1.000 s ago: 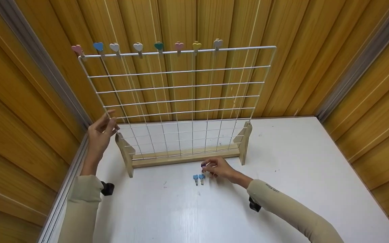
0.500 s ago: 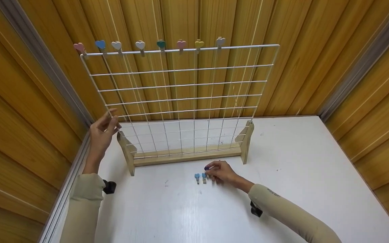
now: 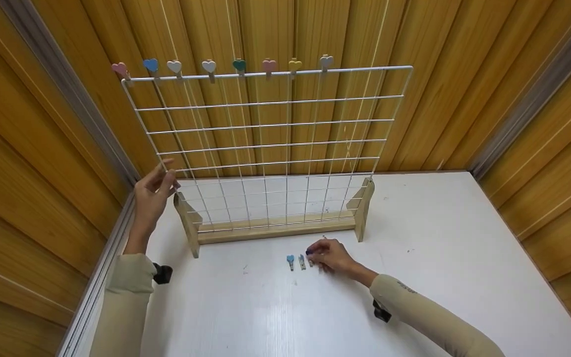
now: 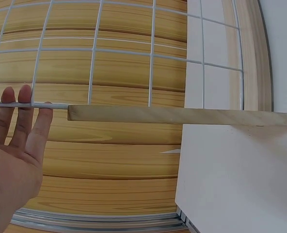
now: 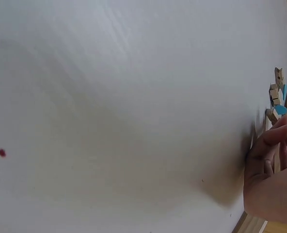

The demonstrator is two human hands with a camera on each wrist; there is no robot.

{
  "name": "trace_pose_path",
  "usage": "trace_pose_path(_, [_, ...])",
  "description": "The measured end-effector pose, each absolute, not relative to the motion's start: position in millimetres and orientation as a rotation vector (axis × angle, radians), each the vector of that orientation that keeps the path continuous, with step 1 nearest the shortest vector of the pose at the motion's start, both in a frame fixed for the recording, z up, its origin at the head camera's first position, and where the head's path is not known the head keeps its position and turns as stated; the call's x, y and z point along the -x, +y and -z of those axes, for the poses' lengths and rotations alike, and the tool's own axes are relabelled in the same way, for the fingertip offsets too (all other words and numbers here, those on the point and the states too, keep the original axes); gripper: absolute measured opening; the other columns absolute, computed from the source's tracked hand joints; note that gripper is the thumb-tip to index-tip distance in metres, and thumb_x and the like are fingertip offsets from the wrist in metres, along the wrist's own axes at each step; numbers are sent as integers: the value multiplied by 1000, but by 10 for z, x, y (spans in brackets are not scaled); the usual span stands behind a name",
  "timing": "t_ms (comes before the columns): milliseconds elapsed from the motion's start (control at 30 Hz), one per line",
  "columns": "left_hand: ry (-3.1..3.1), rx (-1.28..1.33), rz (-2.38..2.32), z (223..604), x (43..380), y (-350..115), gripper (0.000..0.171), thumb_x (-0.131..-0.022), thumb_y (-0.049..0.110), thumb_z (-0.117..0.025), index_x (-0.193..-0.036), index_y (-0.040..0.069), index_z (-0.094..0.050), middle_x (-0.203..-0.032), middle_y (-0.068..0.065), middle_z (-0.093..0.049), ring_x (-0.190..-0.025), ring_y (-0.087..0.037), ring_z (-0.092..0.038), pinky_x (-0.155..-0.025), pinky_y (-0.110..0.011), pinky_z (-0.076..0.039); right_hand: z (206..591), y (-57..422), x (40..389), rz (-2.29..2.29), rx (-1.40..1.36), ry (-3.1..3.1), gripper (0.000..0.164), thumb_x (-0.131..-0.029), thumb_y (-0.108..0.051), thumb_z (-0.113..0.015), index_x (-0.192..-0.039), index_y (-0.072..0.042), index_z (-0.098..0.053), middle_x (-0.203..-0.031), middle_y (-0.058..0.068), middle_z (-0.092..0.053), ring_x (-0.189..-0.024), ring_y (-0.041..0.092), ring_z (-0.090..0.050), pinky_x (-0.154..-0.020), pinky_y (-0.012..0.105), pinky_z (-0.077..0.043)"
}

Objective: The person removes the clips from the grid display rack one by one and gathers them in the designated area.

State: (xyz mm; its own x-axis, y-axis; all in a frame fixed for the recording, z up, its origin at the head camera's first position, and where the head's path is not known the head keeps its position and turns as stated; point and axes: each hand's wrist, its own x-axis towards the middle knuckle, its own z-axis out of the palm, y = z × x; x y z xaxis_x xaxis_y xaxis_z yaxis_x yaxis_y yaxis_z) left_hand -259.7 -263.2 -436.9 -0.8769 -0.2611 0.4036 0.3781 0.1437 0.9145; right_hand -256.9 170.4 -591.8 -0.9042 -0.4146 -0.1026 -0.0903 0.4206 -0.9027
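Note:
My left hand (image 3: 150, 197) grips the left side wire of a white wire grid (image 3: 265, 125), just above its wooden stand. In the left wrist view, its fingertips (image 4: 24, 92) curl over that wire. My right hand (image 3: 334, 256) pinches a small wooden clothespin with a dark purple heart (image 3: 309, 252), low over the white table. Beside it lie two clothespins with blue hearts, one flat (image 3: 290, 261) and a nearer one (image 3: 302, 262) tipped on its side. The right wrist view shows wooden clothespins (image 5: 279, 76) just past the fingers; the hand covers most of the held one.
Several heart clothespins, among them a green one (image 3: 239, 65) and a yellow one (image 3: 295, 64), line the grid's top wire. A wooden stand (image 3: 275, 234) supports the grid on the white table (image 3: 246, 307). Wood-look walls (image 3: 464, 89) enclose the back and sides.
The right hand has shifted slightly right and down with the purple clothespin. The blue clothespin nearest it has turned onto its side. The left hand keeps its grip on the grid.

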Motion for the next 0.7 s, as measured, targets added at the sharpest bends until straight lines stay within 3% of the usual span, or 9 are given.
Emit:
trace_pose_path(200, [-1966, 98, 1783, 4270, 2512, -2576, 31, -103, 4, -57, -133, 2, -66, -83, 5, -64, -82, -18, -64, -87, -28, -59, 5932, 1678, 2540, 1425, 527, 2450, 20, -94, -5, -71, -112, 5, -71, -95, 20, -75, -61, 12, -62, -51, 18, -46])
trace_pose_path(433, [-1956, 124, 1774, 4228, 2446, -2536, 31, -102, 1, -57, -132, -3, -65, -86, -18, -64, -81, -20, -65, -86, -26, -60, 5947, 1678, 2520, 1401, 537, 2481, 22, -94, -3, -70, -114, 6, -69, -88, 18, -74, -54, 11, -59, -45, 16, -42])
trace_pose_path(567, [-1964, 104, 1779, 4326, 2516, -2594, 32, -103, 3, -56, -134, 0, -64, -85, -5, -65, -83, -17, -65, -86, -24, -59, 5933, 1672, 2506, 1341, 615, 2491, 27, -96, -4, -67, -122, 4, -66, -90, 17, -72, -55, 12, -60, -46, 16, -42])
trace_pose_path(700, [-1985, 86, 1777, 4364, 2547, -2624, 33, -104, 9, -58, -136, 3, -64, -85, 7, -63, -85, -15, -64, -86, -22, -58, 5924, 1656, 2484, 1262, 701, 2539, 21, -95, -4, -68, -115, 1, -72, -94, 15, -71, -59, 8, -57, -50, 17, -43])
